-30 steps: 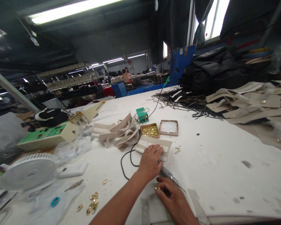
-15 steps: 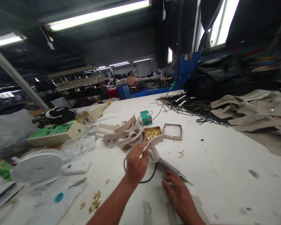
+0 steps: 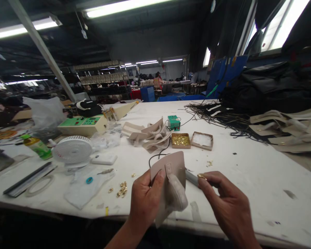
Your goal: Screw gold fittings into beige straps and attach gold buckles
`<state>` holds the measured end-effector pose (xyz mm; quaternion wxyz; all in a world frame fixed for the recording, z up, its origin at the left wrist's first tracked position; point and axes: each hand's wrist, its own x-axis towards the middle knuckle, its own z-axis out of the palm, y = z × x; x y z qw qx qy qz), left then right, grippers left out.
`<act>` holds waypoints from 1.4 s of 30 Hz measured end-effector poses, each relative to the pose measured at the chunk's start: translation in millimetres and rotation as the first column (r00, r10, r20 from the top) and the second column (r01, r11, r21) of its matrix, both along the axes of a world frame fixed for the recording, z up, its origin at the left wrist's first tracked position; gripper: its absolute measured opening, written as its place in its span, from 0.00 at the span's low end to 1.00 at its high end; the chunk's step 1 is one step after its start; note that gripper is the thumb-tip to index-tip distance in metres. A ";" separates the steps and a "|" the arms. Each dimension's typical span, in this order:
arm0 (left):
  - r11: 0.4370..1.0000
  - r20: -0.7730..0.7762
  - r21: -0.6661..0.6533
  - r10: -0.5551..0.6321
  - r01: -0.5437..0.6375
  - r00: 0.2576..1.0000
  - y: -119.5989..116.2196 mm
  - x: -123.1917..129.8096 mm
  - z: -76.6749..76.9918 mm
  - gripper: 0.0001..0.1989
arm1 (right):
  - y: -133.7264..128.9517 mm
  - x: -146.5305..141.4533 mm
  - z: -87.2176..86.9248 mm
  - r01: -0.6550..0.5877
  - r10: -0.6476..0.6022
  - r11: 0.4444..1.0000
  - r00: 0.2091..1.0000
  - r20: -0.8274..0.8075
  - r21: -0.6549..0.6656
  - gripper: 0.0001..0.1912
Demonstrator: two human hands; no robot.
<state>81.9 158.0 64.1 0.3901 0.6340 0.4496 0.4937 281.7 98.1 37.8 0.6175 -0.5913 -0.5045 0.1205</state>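
Nearby, the beige panel point(image 3: 177, 166) partly hides a grey tool point(image 3: 192, 177).

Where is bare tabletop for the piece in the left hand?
The widest bare stretch of table lies right of the small gold bits, between the black strips and the right hand, bar a few dark marks. It's crowded around the fan and the middle beige pile.

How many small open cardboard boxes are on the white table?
2. The gold-filled box sits in front of the green device, beyond the beige piece in the left hand; the white-filled box is just to the right. Others may be hidden.
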 end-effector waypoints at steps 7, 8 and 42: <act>0.999 -0.028 0.036 0.009 -0.008 1.000 -37.9 -19.1 -12.4 0.17 | -4.0 -50.9 26.7 -0.289 0.275 0.955 0.945 0.180 0.059 0.07; 0.998 -0.051 0.069 0.017 -0.013 0.999 -42.6 -21.9 -14.0 0.16 | -5.2 -54.5 23.3 -0.294 0.282 0.955 0.943 0.179 0.044 0.07; 0.958 -0.139 0.282 -0.004 0.043 0.990 -106.9 -29.1 -54.2 0.32 | -41.0 -70.9 -13.7 -0.256 0.152 0.954 0.862 0.483 0.157 0.19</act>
